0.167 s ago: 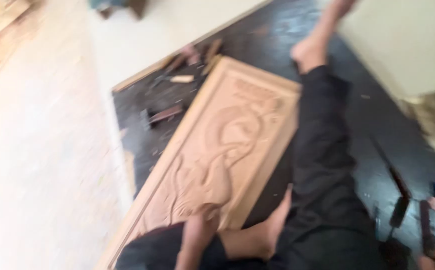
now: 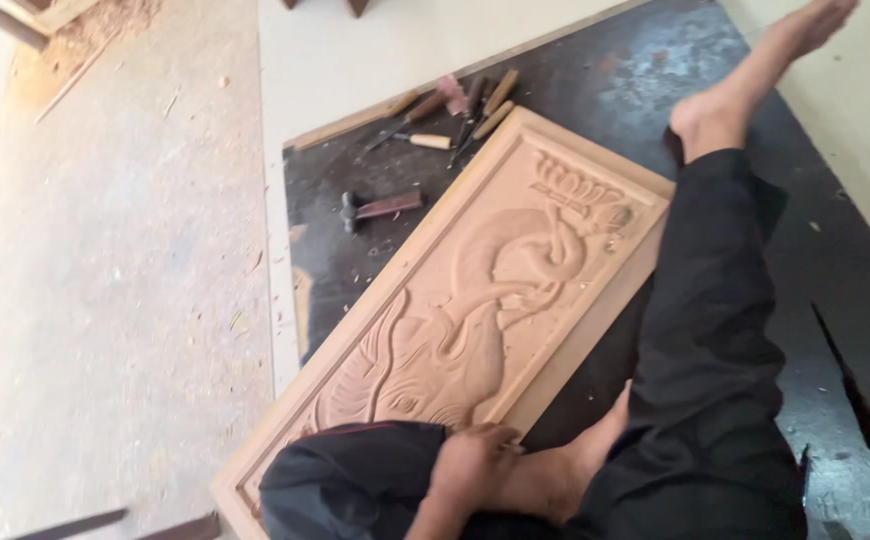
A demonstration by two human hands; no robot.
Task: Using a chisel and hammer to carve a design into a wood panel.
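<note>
A person sat on a dark mat (image 2: 595,70) on the floor, seen from above through a camera worn on the head. A long wooden panel (image 2: 475,300), pale brown and carved in relief with a long-necked bird and a flower-like crest, lay flat on the mat and ran diagonally from the lower left to the upper right. The person wore black trousers. One leg stretched out along the panel's right edge, its bare foot (image 2: 745,90) reaching past the panel's far corner. The other leg was folded, with its knee resting over the near end of the panel.

One hand (image 2: 470,460) showed at the bottom centre, resting on the near lower edge of the panel beside the folded foot. Its fingers were curled down together against the wood; whether they gripped anything could not be told, nor which hand it was. The other hand was out of view.

Beyond the panel's upper left edge, a small hammer (image 2: 380,208) lay on the mat, well apart from the hand. Farther back, several wooden-handled chisels (image 2: 460,118) lay in a loose cluster just beside the panel's far corner. Wood shavings (image 2: 120,25) were scattered on the bare floor to the left.
</note>
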